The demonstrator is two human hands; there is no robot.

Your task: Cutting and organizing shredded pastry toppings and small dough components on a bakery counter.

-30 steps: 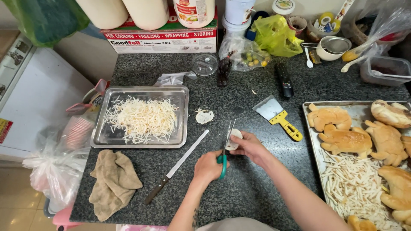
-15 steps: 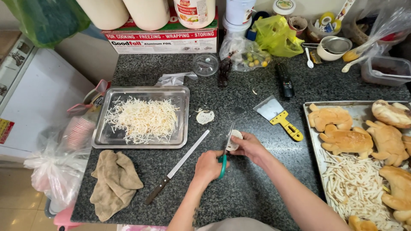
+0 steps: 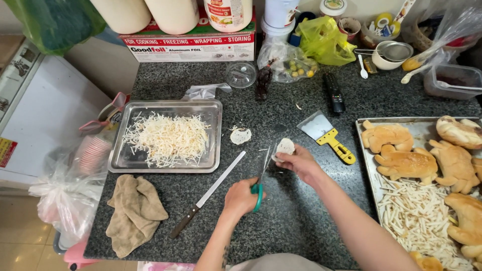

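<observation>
A head-worn camera looks down on a dark speckled stone counter (image 3: pixel 301 221). The person's left hand (image 3: pixel 242 196) is closed through the green handles of a pair of scissors (image 3: pixel 261 173), whose blades point away from the body, toward a small pale piece of bread (image 3: pixel 285 146). The right hand (image 3: pixel 300 163) pinches that piece between fingertips and thumb, lifted just above the counter near its middle, with the scissor tips right beside it.

The bread piece looks light, soft and crumbly; it would likely squash or tear under a hard squeeze, so a gentle pinch at its near edge, away from the blades, seems the safest hold. The scissors appear stiff and sharp, best held by the handle loops.

To the left sits a metal tray (image 3: pixel 215 108) heaped with thin white shreds (image 3: pixel 168 139). A long knife with a dark handle (image 3: pixel 207 195) lies diagonally between tray and hands, and a crumpled tan cloth (image 3: pixel 131 213) lies at the lower left. A small round pale scrap (image 3: pixel 240 135) rests just beyond the knife tip. A yellow-handled scraper (image 3: pixel 326 135) lies to the right, and past it a baking tray (image 3: pixel 368 150) holds golden animal-shaped bread rolls (image 3: pixel 406 163) and more pale strips (image 3: pixel 419 218).
</observation>
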